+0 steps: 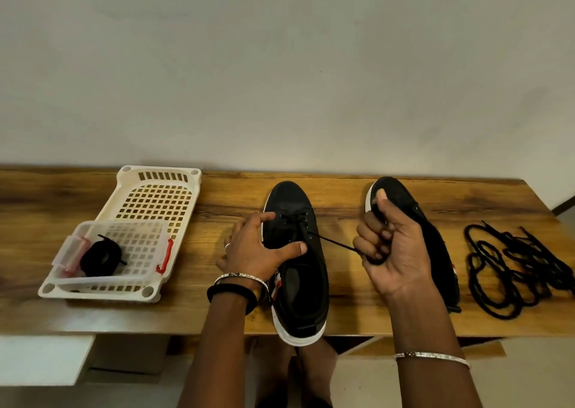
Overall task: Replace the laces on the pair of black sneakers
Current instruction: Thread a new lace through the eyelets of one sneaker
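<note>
Two black sneakers with white soles stand on the wooden table (pixel 93 314). The left sneaker (pixel 298 283) is in the middle, toe pointing away, its heel over the front edge. My left hand (pixel 258 252) holds its side, thumb laid across the opening and forefinger near the eyelets. A thin black lace (pixel 329 241) runs taut from the eyelets to the right into my right hand (pixel 392 252), which grips its end with curled fingers. The right sneaker (pixel 435 245) lies behind my right hand, partly hidden.
A white perforated basket (pixel 155 202) sits at the left with a clear lidded box (pixel 124 252) holding a rolled black lace (pixel 101 256). A loose pile of thick black laces (pixel 516 270) lies at the right. The wall is close behind the table.
</note>
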A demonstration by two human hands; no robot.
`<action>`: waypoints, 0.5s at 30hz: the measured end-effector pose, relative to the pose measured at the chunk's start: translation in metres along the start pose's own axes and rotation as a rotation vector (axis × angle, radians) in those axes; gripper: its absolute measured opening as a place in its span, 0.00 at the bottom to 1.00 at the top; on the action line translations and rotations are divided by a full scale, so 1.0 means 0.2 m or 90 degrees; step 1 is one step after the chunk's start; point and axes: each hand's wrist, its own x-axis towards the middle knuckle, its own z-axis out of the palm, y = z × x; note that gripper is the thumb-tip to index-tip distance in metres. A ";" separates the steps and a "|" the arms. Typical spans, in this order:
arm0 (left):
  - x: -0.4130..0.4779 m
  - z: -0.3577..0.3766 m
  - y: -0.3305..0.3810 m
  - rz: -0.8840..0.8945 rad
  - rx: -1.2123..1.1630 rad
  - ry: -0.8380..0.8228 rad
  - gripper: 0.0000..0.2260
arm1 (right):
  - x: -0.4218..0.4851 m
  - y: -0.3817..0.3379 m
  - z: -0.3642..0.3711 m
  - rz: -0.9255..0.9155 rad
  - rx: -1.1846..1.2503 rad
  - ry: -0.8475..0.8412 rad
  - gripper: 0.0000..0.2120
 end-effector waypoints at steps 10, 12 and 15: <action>0.02 0.02 -0.03 -0.011 -0.056 -0.007 0.39 | 0.00 0.08 -0.05 -0.063 -0.827 -0.062 0.04; 0.03 0.02 -0.03 -0.008 -0.062 -0.007 0.39 | 0.01 0.08 -0.05 -0.063 -0.813 -0.071 0.04; 0.03 0.03 -0.04 -0.001 -0.065 -0.007 0.37 | 0.01 0.05 -0.04 -0.038 -0.617 -0.028 0.06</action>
